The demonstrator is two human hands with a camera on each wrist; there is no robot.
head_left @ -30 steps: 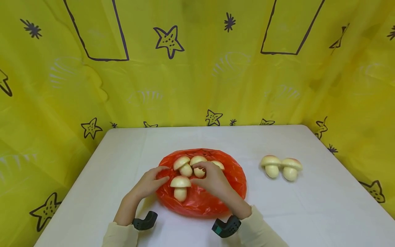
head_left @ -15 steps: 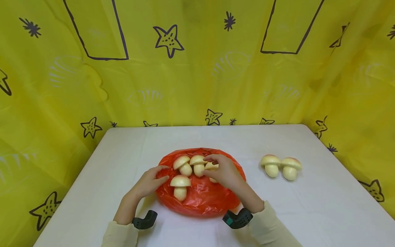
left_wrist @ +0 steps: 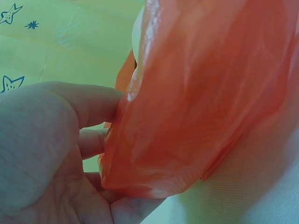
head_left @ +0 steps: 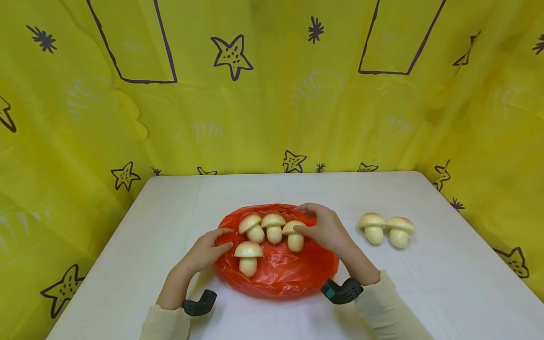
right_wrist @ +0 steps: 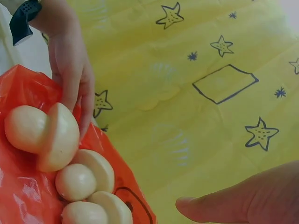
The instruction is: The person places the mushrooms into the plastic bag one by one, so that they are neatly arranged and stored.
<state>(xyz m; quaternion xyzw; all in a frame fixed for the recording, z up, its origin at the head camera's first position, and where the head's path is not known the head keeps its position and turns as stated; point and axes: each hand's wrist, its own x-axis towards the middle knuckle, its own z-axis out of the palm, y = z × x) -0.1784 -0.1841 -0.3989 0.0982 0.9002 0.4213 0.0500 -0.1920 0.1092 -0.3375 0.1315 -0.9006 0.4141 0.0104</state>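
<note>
A red plastic bag (head_left: 276,278) lies on the table with several cream toy mushrooms on it. At its left edge, my left hand (head_left: 199,252) has its fingers curled against the plastic; the left wrist view shows this hand (left_wrist: 60,144) gripping the bag's side (left_wrist: 187,116). My right hand (head_left: 329,231) is spread over the bag's upper right, its thumb by the rightmost mushroom (head_left: 295,242). Only part of the right hand (right_wrist: 247,198) shows in the right wrist view, away from the mushrooms (right_wrist: 60,137). Whether its fingertips touch the bag, I cannot tell.
Two more mushrooms (head_left: 374,234) (head_left: 399,239) stand side by side on the white table (head_left: 425,293), right of the bag. A yellow curtain (head_left: 263,118) with drawn stars hangs behind the table and along both sides.
My right hand has moved rightward from the middle mushrooms to the bag's upper right, uncovering the rightmost mushroom. The left hand has stayed at the left edge.
</note>
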